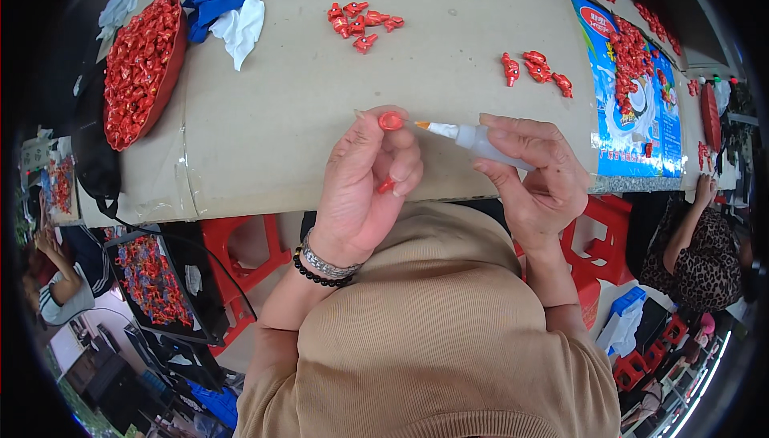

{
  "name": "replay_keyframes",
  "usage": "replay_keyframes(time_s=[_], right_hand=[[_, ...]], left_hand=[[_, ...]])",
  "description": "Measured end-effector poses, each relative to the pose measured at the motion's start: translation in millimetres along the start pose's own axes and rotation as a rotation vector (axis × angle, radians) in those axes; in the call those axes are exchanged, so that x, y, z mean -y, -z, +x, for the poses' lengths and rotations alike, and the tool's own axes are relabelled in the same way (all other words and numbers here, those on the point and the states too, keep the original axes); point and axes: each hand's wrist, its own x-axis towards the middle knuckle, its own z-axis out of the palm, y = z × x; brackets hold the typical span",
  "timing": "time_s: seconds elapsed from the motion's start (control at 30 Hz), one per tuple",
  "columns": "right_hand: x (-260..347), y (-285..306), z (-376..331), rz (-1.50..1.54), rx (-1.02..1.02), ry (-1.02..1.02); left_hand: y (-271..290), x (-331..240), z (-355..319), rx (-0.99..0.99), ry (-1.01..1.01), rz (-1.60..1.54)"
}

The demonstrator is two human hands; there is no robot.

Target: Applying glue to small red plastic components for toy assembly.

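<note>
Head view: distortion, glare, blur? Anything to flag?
Head view: fisheye stretch strongest toward the dark border; bright light strip at lower right; small highlights on the loose red pieces; left hand, right hand and bottle fairly crisp, rim detail harder to read.

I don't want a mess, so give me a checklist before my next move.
1. Bottle gripped in right hand: ok.
2. Orange tip pointing toward round red piece in left hand: ok.
3. Tip touching that piece: cannot tell.
4. Small red part held lower in left hand: ok.
5. White cloth close to hands: not ok, it lies near the red tray.
</note>
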Motion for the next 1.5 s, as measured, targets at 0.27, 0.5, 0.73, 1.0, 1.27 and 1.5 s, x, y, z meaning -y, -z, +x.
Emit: replay_keyframes(time_s=[0.27,0.5,0.73,1.0,1.27,1.5], right_hand=[[1,-7,-1,0.022,-0.074,-0.023],[1,-8,-3,0.059,-0.088,-0.019],[-1,-12,2,0.054,-0.079,-0.007],[-3,-8,-1,0.032,0.018,-0.006],[1,-12,-1,0.12,-0.094,-0.102],[-1,-12,-3,0.166,-0.144,-0.093]], left_hand=[[-3,0,-1,-0.013,0.003,-0.023],[-3,0,2,-0.004,0.011,-0.074],[0,2,1,0.03,0.02,-0.04],[3,4,-1,0.029,0.019,-0.039],[1,3,1,0.034,0.011,-0.053],[5,2,4,0.06,-0.037,-0.089]])
